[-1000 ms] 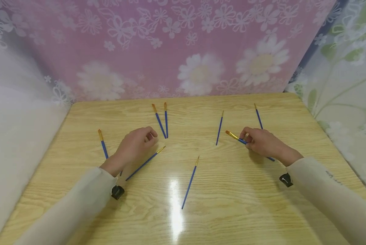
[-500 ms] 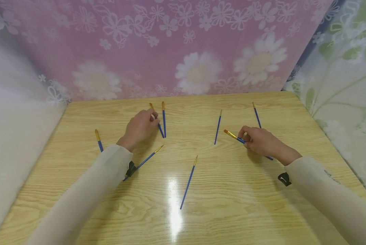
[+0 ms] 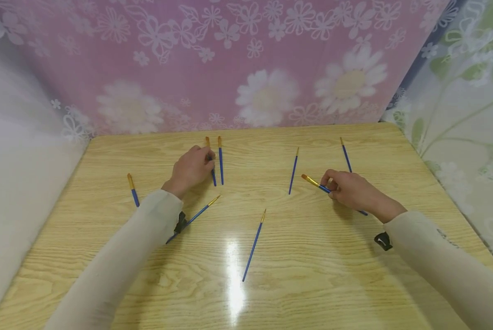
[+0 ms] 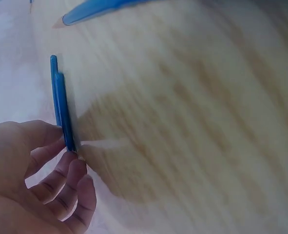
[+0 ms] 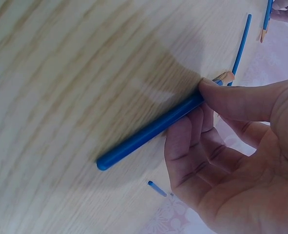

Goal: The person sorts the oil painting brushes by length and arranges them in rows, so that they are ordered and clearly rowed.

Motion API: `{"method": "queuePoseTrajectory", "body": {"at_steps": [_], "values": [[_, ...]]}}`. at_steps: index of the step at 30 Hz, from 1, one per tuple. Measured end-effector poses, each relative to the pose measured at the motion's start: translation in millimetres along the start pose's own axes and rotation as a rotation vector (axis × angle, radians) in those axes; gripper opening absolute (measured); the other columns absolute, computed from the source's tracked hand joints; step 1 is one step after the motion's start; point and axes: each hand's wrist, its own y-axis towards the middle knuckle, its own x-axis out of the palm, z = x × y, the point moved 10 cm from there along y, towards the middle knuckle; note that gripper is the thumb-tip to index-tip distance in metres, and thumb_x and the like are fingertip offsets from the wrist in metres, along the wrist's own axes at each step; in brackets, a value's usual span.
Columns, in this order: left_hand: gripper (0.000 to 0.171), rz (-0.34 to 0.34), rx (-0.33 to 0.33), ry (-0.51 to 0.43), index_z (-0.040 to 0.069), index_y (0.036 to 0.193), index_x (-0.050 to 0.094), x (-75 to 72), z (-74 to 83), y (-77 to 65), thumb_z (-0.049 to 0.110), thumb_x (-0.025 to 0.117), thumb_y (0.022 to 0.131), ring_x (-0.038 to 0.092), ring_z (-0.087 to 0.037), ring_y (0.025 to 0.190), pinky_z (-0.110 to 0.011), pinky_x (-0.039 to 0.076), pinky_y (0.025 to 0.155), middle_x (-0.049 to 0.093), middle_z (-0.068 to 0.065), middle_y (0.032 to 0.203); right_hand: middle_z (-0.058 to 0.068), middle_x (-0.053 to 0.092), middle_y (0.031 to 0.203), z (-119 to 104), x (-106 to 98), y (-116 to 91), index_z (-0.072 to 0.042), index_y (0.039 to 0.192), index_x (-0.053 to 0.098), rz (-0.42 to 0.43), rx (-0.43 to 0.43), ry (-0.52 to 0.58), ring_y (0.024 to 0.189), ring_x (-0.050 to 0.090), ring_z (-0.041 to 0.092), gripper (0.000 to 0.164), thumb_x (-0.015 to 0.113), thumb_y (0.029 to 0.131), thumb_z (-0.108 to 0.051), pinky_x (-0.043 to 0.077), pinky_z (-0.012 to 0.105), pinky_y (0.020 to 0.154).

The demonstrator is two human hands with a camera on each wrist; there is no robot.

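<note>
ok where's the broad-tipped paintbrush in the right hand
In the head view, the broad-tipped paintbrush is right of centre, pinched by the right hand, with a thin-tipped paintbrush just to its left.

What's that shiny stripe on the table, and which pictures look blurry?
Head view: glare, probably reflected light, on the pale wood-grain table, by a thin blue-handled paintbrush; left wrist view: blurry wood grain, brownish shadow beside the bare left hand; right wrist view: slightly soft, greyish shadow beside the bare right hand.

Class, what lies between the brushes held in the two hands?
In the head view, two: a wider brush beside the left hand, and a thinner brush nearer the right hand.
</note>
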Motion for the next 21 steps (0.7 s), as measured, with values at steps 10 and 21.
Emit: {"method": "queuePoseTrajectory", "body": {"at_steps": [10,21], "values": [[0.033,-0.001,0.019,-0.013,0.012,0.142,0.067,-0.6,-0.4,1.4,0.02,0.055,0.113,0.065,-0.033,0.123,-0.052,0.056,0.101,0.063,-0.013,0.141,0.019,0.074,0.108,-1.3,-0.6,-1.2,-0.002,0.122,0.065,0.003,0.004,0.001,0.095,0.071,0.031,0.023,0.071,0.1,0.002,0.058,0.052,0.081],[0.035,0.015,0.026,-0.003,0.013,0.143,0.067,0.0,-1.5,1.6,0.029,0.058,0.113,0.066,-0.033,0.117,-0.053,0.057,0.1,0.065,-0.012,0.137,0.02,0.074,0.11,-1.6,-0.2,-1.3,-0.002,0.122,0.064,-0.006,0.01,0.01,0.095,0.071,0.031,0.023,0.07,0.101,0.002,0.058,0.05,0.079]]}}
